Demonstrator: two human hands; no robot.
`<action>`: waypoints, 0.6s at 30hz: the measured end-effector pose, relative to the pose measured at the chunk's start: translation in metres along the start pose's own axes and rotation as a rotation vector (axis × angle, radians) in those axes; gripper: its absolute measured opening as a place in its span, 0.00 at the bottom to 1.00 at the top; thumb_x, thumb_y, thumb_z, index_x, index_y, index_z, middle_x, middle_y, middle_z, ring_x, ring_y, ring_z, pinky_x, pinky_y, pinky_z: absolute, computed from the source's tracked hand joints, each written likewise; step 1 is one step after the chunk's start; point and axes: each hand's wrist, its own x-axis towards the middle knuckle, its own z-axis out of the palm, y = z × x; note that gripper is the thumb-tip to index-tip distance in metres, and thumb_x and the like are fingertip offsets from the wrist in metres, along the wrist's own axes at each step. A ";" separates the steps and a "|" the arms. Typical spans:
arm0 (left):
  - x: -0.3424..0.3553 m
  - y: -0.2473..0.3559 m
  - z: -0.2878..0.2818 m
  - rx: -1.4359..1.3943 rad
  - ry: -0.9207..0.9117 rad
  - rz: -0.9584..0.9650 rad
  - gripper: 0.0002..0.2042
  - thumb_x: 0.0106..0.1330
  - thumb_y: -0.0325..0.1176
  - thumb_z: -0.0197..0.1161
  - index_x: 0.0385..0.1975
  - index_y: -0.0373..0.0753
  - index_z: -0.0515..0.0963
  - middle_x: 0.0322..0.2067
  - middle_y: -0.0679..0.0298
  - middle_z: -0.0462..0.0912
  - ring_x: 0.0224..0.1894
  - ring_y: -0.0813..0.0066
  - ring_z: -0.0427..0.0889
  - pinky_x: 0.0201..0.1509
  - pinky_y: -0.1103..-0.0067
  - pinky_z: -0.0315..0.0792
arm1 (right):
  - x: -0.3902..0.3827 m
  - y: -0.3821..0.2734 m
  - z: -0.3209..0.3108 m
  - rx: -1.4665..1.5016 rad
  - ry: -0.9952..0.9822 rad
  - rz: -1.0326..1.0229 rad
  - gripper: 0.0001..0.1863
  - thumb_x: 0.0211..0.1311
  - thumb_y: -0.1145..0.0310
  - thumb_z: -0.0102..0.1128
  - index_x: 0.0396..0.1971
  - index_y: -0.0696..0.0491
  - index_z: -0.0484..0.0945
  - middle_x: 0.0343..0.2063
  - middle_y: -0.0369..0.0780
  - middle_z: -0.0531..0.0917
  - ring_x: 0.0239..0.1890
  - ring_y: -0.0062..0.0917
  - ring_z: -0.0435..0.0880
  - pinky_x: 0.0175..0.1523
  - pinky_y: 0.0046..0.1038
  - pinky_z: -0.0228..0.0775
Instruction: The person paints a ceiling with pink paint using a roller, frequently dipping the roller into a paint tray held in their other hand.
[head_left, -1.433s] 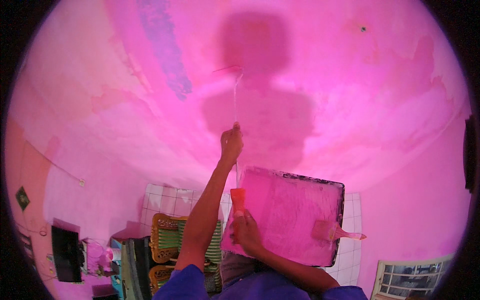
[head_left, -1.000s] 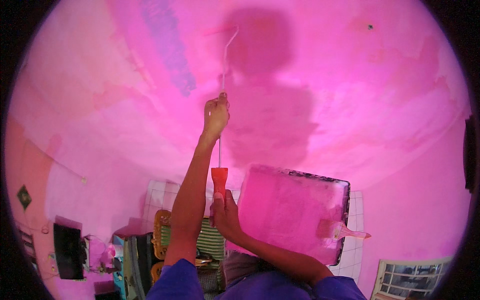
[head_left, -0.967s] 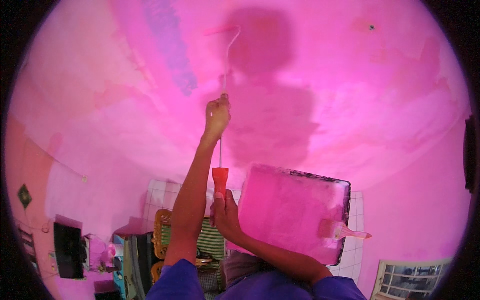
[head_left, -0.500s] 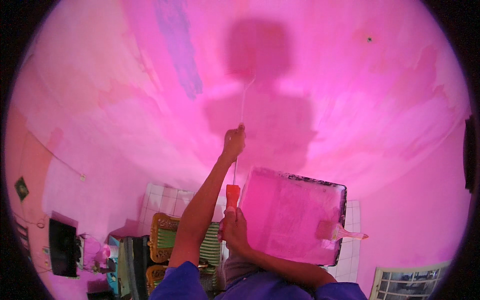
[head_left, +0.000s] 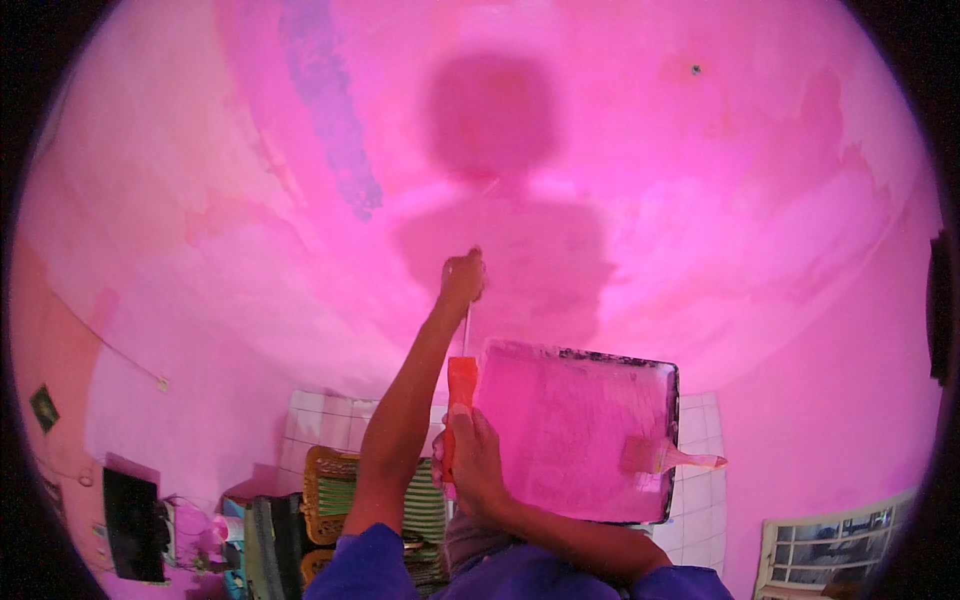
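Both my hands are closed on one long paint roller. My right hand [head_left: 476, 456] wraps the roller's red handle [head_left: 461, 376] low in front of my body. Farther out, my left hand [head_left: 463, 277], arm stretched, grips its thin metal rod with the index finger pointing along it. The bent far end of the rod shows faintly against the pink wall [head_left: 640, 240]; the roller's head blends into the pink and cannot be made out. Right of my hands lies a paint tray [head_left: 676, 400] coated in pink, and a paintbrush [head_left: 690, 459] rests over its right rim.
Left of my arm stand carved wooden chairs [head_left: 325, 500] with green striped seats. A black television [head_left: 133, 520] is at the lower left, a window [head_left: 830, 550] at the lower right. White tiles [head_left: 700, 430] surround the tray. My shadow falls on the wall.
The view has shifted slightly, moving the wall marks and my shadow left and down. The rod's far end sits lower, closer to my left hand. Both hands keep their hold.
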 end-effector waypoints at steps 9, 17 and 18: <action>-0.012 0.105 0.021 -0.466 0.146 -0.112 0.11 0.61 0.40 0.48 0.18 0.45 0.68 0.12 0.73 0.66 0.11 0.81 0.63 0.10 0.83 0.52 | -0.024 -0.060 0.026 0.160 -0.106 -0.012 0.15 0.65 0.55 0.39 0.31 0.52 0.62 0.14 0.35 0.67 0.10 0.20 0.67 0.13 0.23 0.59; -0.009 0.229 0.001 -0.156 0.319 0.064 0.12 0.60 0.40 0.50 0.16 0.43 0.66 0.11 0.71 0.62 0.11 0.80 0.61 0.13 0.83 0.52 | -0.018 -0.078 0.043 0.073 -0.224 -0.239 0.15 0.64 0.55 0.43 0.31 0.53 0.62 0.15 0.34 0.67 0.09 0.17 0.65 0.13 0.20 0.58; -0.008 0.243 -0.003 -0.237 0.348 0.110 0.13 0.60 0.41 0.50 0.16 0.43 0.65 0.11 0.71 0.62 0.10 0.80 0.60 0.13 0.83 0.52 | -0.009 -0.079 0.040 -0.060 -0.221 -0.350 0.15 0.64 0.55 0.43 0.31 0.53 0.62 0.14 0.33 0.66 0.09 0.16 0.65 0.12 0.19 0.58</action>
